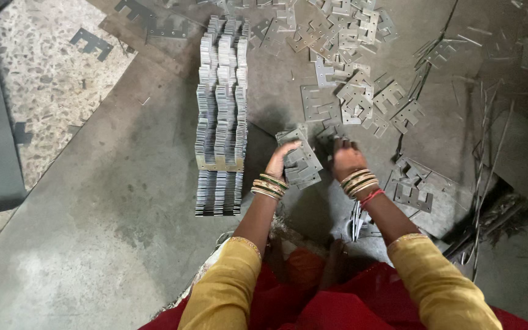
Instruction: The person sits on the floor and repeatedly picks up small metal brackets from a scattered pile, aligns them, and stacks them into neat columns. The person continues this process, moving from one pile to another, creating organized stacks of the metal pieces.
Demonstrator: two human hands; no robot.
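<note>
Nearest the camera, a person sits low on the floor, red cloth over the lap and yellow sleeves (227, 287) reaching forward, bangles on both wrists. Just beyond the knees, the left hand (279, 160) curls its fingers over the near edge of a small bundle of flat metal plates (300, 162), gripping them so the notched pieces sit squared up on one another rather than sliding apart; the bundle tilts a little and rests on or just above the grey metal sheet (123, 201) that covers the floor, which of the two cannot be told. The right hand (346, 157) is just beside the bundle, knuckles up and fingers bent down toward the plates at its far side; whether those fingers pinch a plate or only press on one cannot be told, since the back of the hand hides them. To the left of the hands stands a long row of stacked plates (221, 116), packed on edge in tight columns, which keeps them tidy and easy to count. Farther off, past the hands and to the right, a loose heap of plates (349, 67) lies scattered flat, overlapping at all angles. Thin metal strips (484, 153) trail along the right. No box, tray or bin shows anywhere; everything lies directly on the sheet or the speckled floor (50, 79).
</note>
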